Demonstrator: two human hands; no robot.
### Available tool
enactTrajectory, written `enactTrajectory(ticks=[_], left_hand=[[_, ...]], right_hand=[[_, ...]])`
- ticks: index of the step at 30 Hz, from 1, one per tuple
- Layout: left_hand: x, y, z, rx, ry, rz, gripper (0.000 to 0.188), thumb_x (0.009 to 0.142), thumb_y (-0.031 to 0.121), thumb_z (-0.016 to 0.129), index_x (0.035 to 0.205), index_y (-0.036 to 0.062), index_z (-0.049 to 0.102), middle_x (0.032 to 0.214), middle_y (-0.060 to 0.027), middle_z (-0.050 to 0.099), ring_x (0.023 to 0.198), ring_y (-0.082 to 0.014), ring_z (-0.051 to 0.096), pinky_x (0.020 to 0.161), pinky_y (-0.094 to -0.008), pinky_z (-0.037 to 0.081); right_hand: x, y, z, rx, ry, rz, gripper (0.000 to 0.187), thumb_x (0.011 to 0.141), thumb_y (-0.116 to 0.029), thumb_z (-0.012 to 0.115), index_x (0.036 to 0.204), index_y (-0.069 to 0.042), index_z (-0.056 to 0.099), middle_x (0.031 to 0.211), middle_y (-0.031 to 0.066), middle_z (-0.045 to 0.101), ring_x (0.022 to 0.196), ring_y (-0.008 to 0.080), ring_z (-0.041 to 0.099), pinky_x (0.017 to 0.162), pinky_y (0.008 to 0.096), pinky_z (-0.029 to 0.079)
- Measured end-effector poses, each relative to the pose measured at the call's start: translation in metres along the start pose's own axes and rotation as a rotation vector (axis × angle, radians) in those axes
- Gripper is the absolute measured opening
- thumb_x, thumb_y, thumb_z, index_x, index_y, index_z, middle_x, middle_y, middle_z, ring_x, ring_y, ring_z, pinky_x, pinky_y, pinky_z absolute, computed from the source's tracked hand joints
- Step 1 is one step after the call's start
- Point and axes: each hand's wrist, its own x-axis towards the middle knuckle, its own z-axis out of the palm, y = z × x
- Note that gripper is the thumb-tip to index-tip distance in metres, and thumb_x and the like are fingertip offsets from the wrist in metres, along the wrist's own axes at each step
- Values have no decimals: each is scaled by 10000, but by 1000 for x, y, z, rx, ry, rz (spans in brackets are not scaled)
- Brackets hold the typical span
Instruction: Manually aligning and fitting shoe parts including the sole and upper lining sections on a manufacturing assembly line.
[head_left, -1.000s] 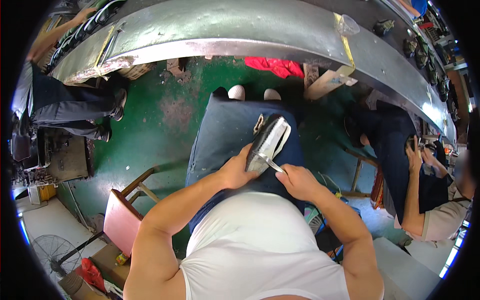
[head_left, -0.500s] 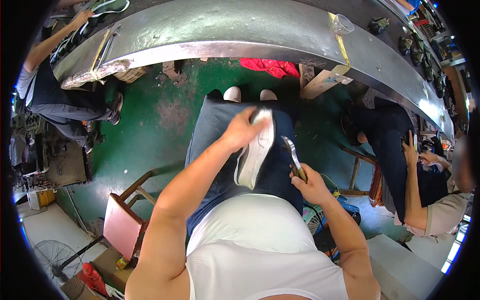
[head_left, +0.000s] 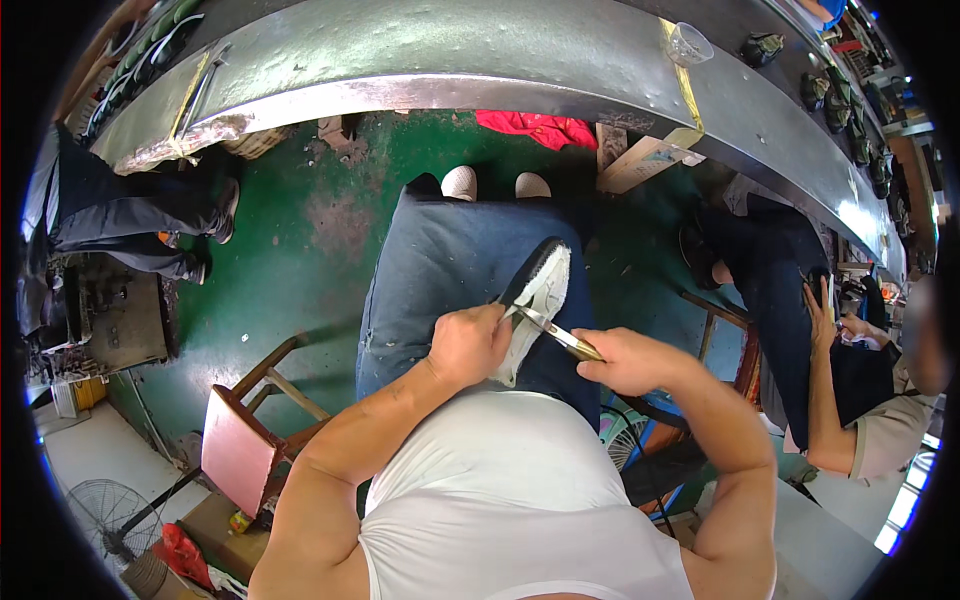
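A shoe upper [head_left: 546, 292] with a white underside and black sides lies bottom up across my lap, its toe pointing away and slightly right. My left hand [head_left: 468, 345] is closed at its left edge, fingers curled near the middle of the shoe. In my right hand [head_left: 632, 362] are pincers [head_left: 556, 332] with a curved metal head and yellowish-brown handles, held from the right. Their jaws reach across the shoe to its left edge, beside my left fingers. Whether the jaws have closed on the material is too small to tell.
A long metal-topped bench [head_left: 400, 60] curves across the front, with a clear plastic cup [head_left: 690, 43] on it. A pink-seated stool [head_left: 240, 450] and a fan [head_left: 108, 520] stand at the left. Co-workers sit on both sides; one's hand [head_left: 820, 310] shows at the right.
My left hand has come down from the toe to the shoe's left edge. The pincers have moved left onto the shoe, which has turned toe-rightward.
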Motion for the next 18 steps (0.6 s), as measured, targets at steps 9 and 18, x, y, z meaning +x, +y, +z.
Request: enactTrajectory(ticks=[9, 18], left_hand=[[6, -18, 20, -227, 92, -92, 276, 965, 163, 570, 1160, -28, 611, 1197, -239, 642, 1132, -385, 628, 943, -420, 512], [14, -56, 36, -477, -439, -107, 672, 1042, 285, 403, 1553, -66, 145, 1541, -303, 262, 1452, -437, 227, 1218, -461, 166]], right_hand=[[17, -3, -37, 500, -353, 476, 273, 958, -289, 608, 933, -17, 603, 706, 50, 576, 621, 144, 552, 590, 333, 477], [35, 52, -34, -465, -74, 26, 171, 911, -200, 658, 982, -45, 647, 806, 169, 682, 748, 361, 664, 695, 403, 518]])
